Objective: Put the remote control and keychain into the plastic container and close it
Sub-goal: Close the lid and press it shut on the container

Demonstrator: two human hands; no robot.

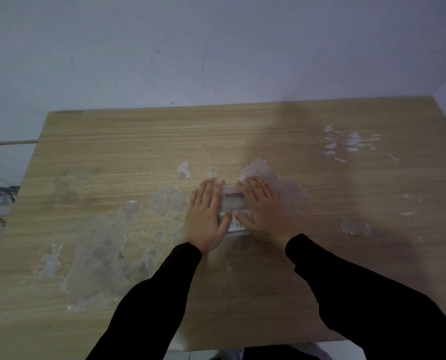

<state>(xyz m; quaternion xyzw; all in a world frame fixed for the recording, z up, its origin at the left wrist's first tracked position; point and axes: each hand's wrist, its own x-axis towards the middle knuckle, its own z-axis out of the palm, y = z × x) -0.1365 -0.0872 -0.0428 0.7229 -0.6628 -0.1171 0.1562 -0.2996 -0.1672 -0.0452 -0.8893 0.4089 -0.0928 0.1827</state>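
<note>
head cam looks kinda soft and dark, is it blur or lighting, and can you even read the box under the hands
Head view: dim, flat light, a broad shadow across the worn wooden table on the right; overall soft and blurred; wide-angle bending of the edges; the small clear plastic container is smeared, mostly covered by the left hand and right hand, contents unreadable.

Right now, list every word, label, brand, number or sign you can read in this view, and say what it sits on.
None can be read.
plastic container: a reddish strip across its top and dark marks along its near edge, too blurred to read as text; the left hand and right hand cover both its ends.
table: only whitish residue patches, no writing.
wall: scuffs only.
</note>
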